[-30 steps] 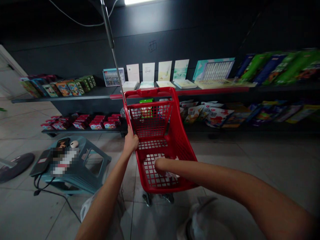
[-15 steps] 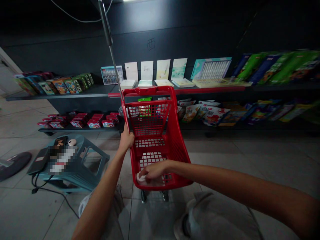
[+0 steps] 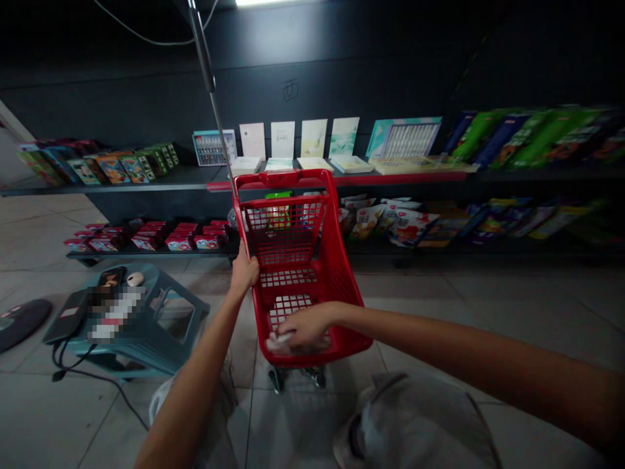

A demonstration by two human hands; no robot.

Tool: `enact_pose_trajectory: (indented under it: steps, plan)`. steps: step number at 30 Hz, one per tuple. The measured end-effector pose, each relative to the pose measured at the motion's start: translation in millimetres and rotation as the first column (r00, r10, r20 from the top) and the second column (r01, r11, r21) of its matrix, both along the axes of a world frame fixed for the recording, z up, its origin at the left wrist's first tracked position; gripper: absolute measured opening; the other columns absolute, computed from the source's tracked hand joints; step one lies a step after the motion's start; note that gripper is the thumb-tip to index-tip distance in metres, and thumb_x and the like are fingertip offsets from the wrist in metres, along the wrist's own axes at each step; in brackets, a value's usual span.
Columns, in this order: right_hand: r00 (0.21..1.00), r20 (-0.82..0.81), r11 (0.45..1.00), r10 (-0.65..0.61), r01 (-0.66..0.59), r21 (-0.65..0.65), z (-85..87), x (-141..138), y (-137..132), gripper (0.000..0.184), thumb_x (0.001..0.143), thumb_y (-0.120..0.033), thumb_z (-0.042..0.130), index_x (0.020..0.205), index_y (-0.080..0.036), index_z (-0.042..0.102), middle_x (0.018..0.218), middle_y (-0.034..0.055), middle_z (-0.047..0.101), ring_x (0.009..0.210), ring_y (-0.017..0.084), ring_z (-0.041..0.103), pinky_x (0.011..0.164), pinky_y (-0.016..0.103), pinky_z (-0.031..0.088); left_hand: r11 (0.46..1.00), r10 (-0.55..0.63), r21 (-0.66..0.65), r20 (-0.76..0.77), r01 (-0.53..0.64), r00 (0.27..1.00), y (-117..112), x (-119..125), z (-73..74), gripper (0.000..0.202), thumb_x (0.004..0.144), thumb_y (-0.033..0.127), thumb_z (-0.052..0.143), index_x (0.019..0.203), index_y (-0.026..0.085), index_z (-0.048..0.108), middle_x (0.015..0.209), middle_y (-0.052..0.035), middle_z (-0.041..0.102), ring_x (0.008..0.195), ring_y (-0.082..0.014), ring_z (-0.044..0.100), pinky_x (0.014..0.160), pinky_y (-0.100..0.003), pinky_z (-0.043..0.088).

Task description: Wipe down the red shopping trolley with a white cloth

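In the middle of the view stands a small red plastic shopping cart (image 3: 346, 286), its handle end toward the shelves. My left hand (image 3: 245, 268) is closed round the cart's left rim. A thin metal pole (image 3: 206, 65) rises from the cart's left rear side. Inside the near end of the basket, my right hand (image 3: 310, 324) presses a white cloth (image 3: 279, 344) near the front wall. The fingers are bunched over the cloth and partly hide it.
Behind the cart, a dark shelf (image 3: 176, 177) carries boxes, books and snack bags (image 3: 413, 225). To the left, a blue-grey plastic stool (image 3: 170, 319) bears a phone, a black device and cables. A round dark base (image 3: 24, 322) lies farther left on the tiled floor.
My right hand has shifted slightly right and up with the cloth, which now shows more crumpled. My left hand keeps its hold on the rim. The whole view has drifted slightly.
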State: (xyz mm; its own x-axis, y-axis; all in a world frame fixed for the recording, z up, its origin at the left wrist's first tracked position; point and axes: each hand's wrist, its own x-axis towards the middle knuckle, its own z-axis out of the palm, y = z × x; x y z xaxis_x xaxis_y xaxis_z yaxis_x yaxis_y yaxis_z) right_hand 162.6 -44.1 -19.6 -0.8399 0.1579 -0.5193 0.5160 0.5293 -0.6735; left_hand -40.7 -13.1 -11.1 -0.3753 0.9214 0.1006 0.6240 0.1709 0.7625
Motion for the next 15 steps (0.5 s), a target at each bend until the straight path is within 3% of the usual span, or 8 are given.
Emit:
enact_pose_trajectory:
  steps: [5,9,12,15]
  plan:
    - [0.997,-0.047,0.998,-0.068,0.069,0.009,9.4,-0.4,-11.7,0.01,0.082,-0.025,0.063,0.087,-0.018,0.069,0.08,0.0001,0.067,0.075,0.017,0.061,0.065,0.024,0.045,0.999,-0.021,0.041,-0.004,0.021,1.0,0.9,-3.0,-0.4,0.077,0.087,0.019,0.048,0.162,0.026,0.032,0.129,-0.0072,0.071,0.11,-0.027,0.07,0.1,-0.038,0.051]
    - [0.99,0.14,0.988,0.005,-0.026,0.153,16.0,28.7,-4.5,0.007,0.076,-0.022,0.066,0.076,-0.018,0.072,0.074,0.0037,0.07,0.074,0.02,0.064,0.068,0.028,0.047,0.999,-0.004,0.039,0.017,0.004,1.0,-1.5,-1.5,1.4,0.079,0.087,0.017,0.048,0.163,0.027,0.029,0.131,-0.007,0.071,0.111,-0.0266,0.07,0.101,-0.038,0.05]
    - [0.929,0.369,0.912,0.04,-0.185,0.366,12.6,49.7,1.2,0.006,0.068,-0.017,0.075,0.073,-0.02,0.074,0.079,0.0068,0.074,0.085,0.024,0.069,0.077,0.032,0.051,1.0,-0.008,0.025,0.025,0.007,1.0,-4.5,1.5,4.0,0.081,0.086,0.017,0.048,0.164,0.026,0.027,0.127,-0.0072,0.072,0.107,-0.0269,0.071,0.1,-0.04,0.051]
    - [0.883,0.469,0.774,-0.003,-0.295,0.56,-3.6,57.8,12.1,0.015,0.07,-0.015,0.079,0.084,-0.019,0.078,0.096,0.0119,0.077,0.097,0.028,0.071,0.083,0.036,0.054,1.0,-0.012,0.006,0.026,0.012,1.0,-7.3,4.6,6.0,0.084,0.084,0.016,0.049,0.165,0.023,0.026,0.127,-0.0073,0.072,0.106,-0.026,0.071,0.101,-0.04,0.051]
